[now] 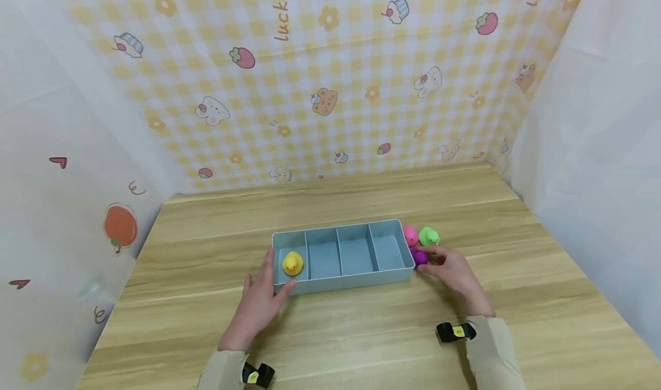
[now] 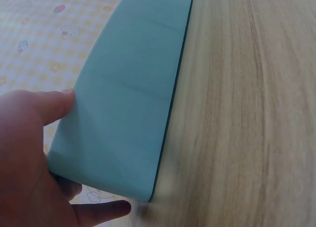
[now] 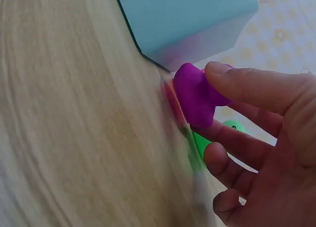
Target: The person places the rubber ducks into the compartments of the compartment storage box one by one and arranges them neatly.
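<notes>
**Purple toy pinched at the box's right end**

Head view: your left hand [image 1: 263, 304] rests at the left end of the four-compartment blue box [image 1: 356, 281], fingers nearly straight along the end, thumb at the near rim. Yellow duck [image 1: 292, 263] sits in the leftmost compartment; the other three are bare. Your right hand [image 1: 451, 269] is just off the right end, at the purple toy [image 1: 421, 258]. Pink toy [image 1: 410, 235] lies just beyond the purple one, green duck [image 1: 428, 237] to its right.

Left wrist view: thumb tip meets the near wall's upper edge; other fingers sit around the left end. Contact looks light. Keep it so, enough to stop the box sliding.

Right wrist view: thumb and fingers pinch the purple toy, the lower fingers half curled. Cannot tell whether it is off the wood. Green shows behind your fingers. Judgement: squeeze gently, raise straight up, clear the rim before travelling left, and avoid brushing pink or green.
</notes>
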Available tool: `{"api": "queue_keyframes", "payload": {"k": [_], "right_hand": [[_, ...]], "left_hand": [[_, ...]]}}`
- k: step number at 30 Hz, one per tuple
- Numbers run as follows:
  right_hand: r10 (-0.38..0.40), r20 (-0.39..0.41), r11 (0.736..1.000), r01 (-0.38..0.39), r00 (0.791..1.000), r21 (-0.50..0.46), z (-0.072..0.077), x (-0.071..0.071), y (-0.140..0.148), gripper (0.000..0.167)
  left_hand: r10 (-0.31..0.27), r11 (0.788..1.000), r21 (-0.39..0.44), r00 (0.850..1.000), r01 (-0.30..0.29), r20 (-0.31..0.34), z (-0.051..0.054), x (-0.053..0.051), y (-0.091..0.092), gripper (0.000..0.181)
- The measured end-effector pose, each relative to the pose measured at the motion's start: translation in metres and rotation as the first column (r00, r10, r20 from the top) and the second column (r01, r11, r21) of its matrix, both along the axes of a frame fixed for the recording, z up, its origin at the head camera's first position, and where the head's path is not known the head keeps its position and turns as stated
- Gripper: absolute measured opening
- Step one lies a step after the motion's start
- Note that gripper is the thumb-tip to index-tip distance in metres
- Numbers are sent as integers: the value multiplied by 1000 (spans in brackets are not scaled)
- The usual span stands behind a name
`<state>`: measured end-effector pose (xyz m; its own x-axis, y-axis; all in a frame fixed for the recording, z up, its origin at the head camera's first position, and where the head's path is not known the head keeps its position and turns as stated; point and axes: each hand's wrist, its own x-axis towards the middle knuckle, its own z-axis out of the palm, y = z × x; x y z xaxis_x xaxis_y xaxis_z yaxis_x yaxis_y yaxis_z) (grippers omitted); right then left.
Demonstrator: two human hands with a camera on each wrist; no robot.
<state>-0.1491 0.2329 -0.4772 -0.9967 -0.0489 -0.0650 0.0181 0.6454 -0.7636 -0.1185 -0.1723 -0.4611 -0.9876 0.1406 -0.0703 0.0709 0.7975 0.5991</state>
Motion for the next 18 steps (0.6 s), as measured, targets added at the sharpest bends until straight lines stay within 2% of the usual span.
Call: {"api": "queue_keyframes", "payload": {"k": [12, 18], "right_hand": [[-60, 20, 998, 60, 998, -20, 16, 3, 6, 50], [-53, -38, 998, 52, 998, -19, 28, 2, 5, 46]], "left_hand": [[7, 1000, 21, 1000, -6, -9, -1, 0, 0, 90], [7, 1000, 29, 1000, -7, 11, -2, 1, -1, 91]]}}
